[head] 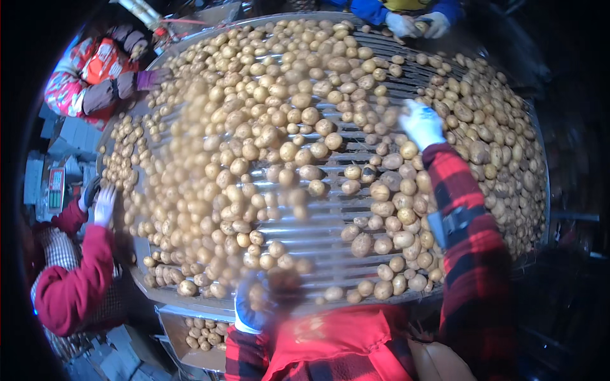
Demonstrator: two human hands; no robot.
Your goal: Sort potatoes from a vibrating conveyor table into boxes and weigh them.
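Observation:
Many potatoes (267,135) are spread over a large sorting table with metal slats (305,233). My right hand (421,123), in a white glove, reaches out over the slats between the middle potatoes and a dense heap of potatoes (491,138) at the right; its fingertips point up and left, and whether it holds anything is unclear. My left hand (250,305), in a white and blue glove, is low at the table's near edge. A potato (259,294) appears at its fingers, but blur hides the grip.
A worker's gloved hand (105,205) rests at the left edge. Another worker's purple-gloved hand (153,78) touches potatoes at the upper left. A third person's gloved hands (418,26) are at the far edge. A box of potatoes (176,328) stands below the near edge; cartons (78,138) stand left.

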